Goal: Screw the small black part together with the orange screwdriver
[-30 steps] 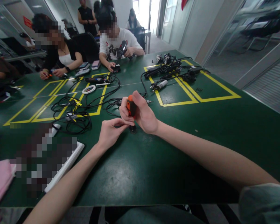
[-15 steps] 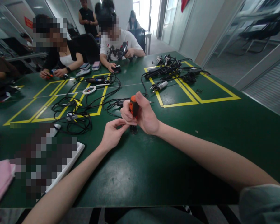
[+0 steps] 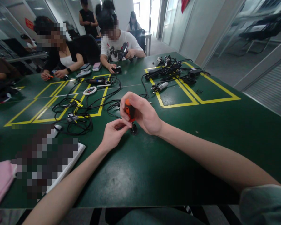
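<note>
An orange and black screwdriver (image 3: pixel 130 112) is wrapped in the fingers of my right hand (image 3: pixel 146 115), its handle tilted and its tip pointing down. Directly under it on the green table, a small dark round part (image 3: pixel 134 129) is partly covered by fingers. My left hand (image 3: pixel 114 134) is closed in a pinch at the left side of that part, beside the screwdriver's lower end. What lies between those fingertips is hidden.
Coiled black cables (image 3: pixel 78 123) lie to the left, near a white ring (image 3: pixel 90 90). More cables and plugs (image 3: pixel 170 70) are piled at the back right. A white-edged tray (image 3: pixel 81 148), mostly blurred, sits front left. Co-workers (image 3: pixel 121 43) sit across the table.
My right hand has shifted its grip on the screwdriver: the thumb has come down off its top, and the handle leans more to the left. My left hand stays in place.
</note>
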Demonstrator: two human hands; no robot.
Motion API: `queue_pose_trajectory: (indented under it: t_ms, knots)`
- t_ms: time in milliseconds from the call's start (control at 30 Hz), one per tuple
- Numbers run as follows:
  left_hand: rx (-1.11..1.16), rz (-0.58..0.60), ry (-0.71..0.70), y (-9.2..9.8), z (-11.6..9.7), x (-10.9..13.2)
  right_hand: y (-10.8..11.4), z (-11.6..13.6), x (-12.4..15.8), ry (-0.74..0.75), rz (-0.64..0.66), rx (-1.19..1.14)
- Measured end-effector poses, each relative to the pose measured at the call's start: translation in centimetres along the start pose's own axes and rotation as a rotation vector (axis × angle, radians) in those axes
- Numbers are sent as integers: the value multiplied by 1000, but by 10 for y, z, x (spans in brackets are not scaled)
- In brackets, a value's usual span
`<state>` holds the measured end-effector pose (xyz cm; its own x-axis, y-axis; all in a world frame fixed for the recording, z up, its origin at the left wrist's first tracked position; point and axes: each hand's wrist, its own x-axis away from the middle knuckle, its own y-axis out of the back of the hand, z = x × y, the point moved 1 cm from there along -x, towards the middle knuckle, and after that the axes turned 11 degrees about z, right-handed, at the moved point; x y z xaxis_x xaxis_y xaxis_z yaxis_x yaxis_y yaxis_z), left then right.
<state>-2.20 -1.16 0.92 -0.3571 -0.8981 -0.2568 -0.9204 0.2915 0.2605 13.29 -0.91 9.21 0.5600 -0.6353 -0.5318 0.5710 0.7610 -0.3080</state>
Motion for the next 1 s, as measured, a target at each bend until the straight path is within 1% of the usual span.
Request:
queue_pose_trajectory:
  t_ms: [200,333,433,533,667,867,1000]
  knots:
    - [-19,-52,20,-6,-4,4,-1,-3,0,-12,-20,4]
    - [-37,-98,54,-13,-3,9,-1,-3,0,-1,-47,-5]
    - [-5,-118,72,-20,-2,12,-1,-4,0,13,-44,-5]
    - [35,-114,70,-26,-2,13,0,-5,-1,36,-43,-4]
    - [22,-100,56,-30,-4,14,1,-5,-1,49,-50,-7]
    - [1,-16,79,-33,-2,16,0,-2,0,-26,-95,35]
    - [26,9,83,-33,1,17,-1,-1,-1,-30,-99,40]
